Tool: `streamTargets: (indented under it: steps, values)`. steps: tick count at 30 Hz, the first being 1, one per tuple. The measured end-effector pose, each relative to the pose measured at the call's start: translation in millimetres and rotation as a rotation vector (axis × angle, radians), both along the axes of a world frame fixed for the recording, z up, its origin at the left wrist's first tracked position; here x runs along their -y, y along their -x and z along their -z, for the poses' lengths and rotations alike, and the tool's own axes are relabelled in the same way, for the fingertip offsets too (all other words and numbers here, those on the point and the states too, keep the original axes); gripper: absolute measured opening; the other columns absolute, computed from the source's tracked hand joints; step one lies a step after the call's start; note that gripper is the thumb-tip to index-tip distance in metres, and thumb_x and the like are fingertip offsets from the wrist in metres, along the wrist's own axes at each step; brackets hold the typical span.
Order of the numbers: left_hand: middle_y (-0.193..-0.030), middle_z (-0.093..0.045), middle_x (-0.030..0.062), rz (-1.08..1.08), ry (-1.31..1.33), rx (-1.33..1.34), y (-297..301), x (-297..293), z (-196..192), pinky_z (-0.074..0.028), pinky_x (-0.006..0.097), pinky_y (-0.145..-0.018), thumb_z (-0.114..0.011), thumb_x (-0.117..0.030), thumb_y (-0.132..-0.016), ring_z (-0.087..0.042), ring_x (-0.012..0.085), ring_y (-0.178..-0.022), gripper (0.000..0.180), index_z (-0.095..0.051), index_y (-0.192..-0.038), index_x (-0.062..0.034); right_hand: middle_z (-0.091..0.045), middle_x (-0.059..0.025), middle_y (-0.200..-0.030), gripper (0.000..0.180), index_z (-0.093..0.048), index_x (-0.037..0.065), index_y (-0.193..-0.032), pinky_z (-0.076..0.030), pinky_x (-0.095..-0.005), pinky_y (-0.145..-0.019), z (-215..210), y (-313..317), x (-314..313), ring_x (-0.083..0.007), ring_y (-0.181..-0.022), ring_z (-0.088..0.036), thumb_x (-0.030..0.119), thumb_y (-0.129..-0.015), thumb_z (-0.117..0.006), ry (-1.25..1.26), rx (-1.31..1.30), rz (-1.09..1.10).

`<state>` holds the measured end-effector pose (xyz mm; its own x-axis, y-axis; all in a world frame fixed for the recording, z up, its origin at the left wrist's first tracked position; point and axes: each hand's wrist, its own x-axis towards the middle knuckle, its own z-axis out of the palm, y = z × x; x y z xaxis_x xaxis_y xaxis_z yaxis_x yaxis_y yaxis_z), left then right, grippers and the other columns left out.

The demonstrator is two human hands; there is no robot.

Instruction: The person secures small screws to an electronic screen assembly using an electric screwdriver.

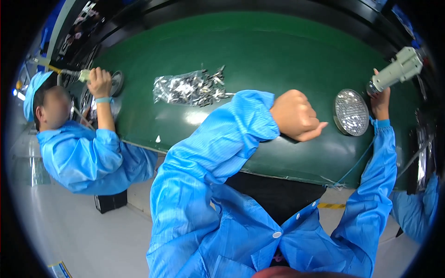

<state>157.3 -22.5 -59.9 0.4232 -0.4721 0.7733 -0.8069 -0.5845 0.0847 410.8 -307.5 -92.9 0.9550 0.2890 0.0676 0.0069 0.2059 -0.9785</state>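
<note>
My left hand point(296, 116) is closed over the green tabletop, its thumb pointing right. The curled fingers hide whatever may be inside them. To its right stands a round lamp point(351, 112) with a ribbed clear lens and a metallic rim; neither hand touches it. Beyond the lamp, my right hand point(381, 103) grips the narrow lower end of a pale green electric screwdriver point(397, 70). That tool is tilted, with its thicker end toward the upper right; its bit does not show. A blue cord point(356, 162) runs down from my right wrist.
Small metal and dark parts spill from a clear plastic bag point(174, 89) left of centre. A thin metal rod point(229, 94) sticks out beside my left sleeve. At the left, a co-worker point(88, 143) holds a similar tool over another round piece. Dark racks line the far side.
</note>
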Motion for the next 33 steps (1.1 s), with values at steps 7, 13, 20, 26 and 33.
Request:
streamTargets:
  steps: [7, 13, 20, 26, 33]
  values:
    - [-0.052, -0.038, 0.0063, 0.161, 0.172, -0.315, 16.8, 2.0, -131.6, -0.03, 0.038, -0.043, -0.064, -0.02, -0.053, -0.041, 0.0257, -0.043, 0.028, -0.039, -0.056, -0.0083, -0.051, 0.0035, -0.081, 0.052, -0.058, 0.004, -0.136, -0.034, -0.0251, -0.05, 16.2, 0.1, -4.5, -0.0072, -0.058, -0.041, 0.043, -0.102, -0.051, -0.057, 0.153, -0.117]
    - [-0.061, -0.057, 0.0083, 0.22, 0.108, -0.309, 44.0, 36.2, -191.2, -0.039, 0.031, -0.048, -0.061, -0.035, -0.079, -0.053, 0.0205, -0.051, 0.036, -0.063, -0.066, -0.0018, -0.037, 0.0025, -0.059, 0.033, -0.051, 0.007, -0.074, -0.023, -0.0269, -0.046, -8.5, 33.3, -6.8, -0.0082, -0.048, -0.029, 0.026, -0.101, -0.051, -0.056, 0.014, 0.004]
    - [-0.062, -0.058, 0.0082, -0.068, 0.223, -0.378, 79.8, 20.0, -204.3, -0.042, 0.033, -0.05, -0.062, -0.032, -0.08, -0.056, 0.022, -0.053, 0.031, -0.064, -0.065, -0.0041, -0.047, 0.0013, -0.074, 0.052, -0.046, 0.004, -0.147, -0.027, -0.0245, -0.049, -0.6, 20.5, -9.1, -0.0067, -0.053, -0.032, 0.035, -0.105, -0.047, 0.018, 0.098, -0.104]
    - [-0.062, -0.06, 0.0081, -0.422, 0.276, -0.476, 83.5, 40.2, -185.6, -0.043, 0.035, -0.051, -0.063, -0.028, -0.078, -0.058, 0.0236, -0.055, 0.027, -0.064, -0.064, -0.0054, -0.054, 0.0006, -0.085, 0.058, -0.052, 0.006, -0.142, -0.031, -0.0228, -0.049, 6.8, 9.7, -9.6, -0.0072, -0.058, -0.04, 0.045, -0.1, -0.054, 0.04, 0.064, 0.044]
    - [-0.063, -0.062, 0.0081, -0.771, 0.348, -0.591, 83.7, 77.6, -175.3, -0.044, 0.037, -0.052, -0.065, -0.025, -0.075, -0.061, 0.0253, -0.057, 0.022, -0.065, -0.062, -0.007, -0.042, 0.0068, -0.066, 0.026, -0.049, 0.013, -0.098, -0.024, -0.0221, -0.046, -8.7, 21.4, -16.7, -0.0045, -0.049, -0.032, 0.038, -0.098, -0.057, -0.036, -0.015, 0.008]
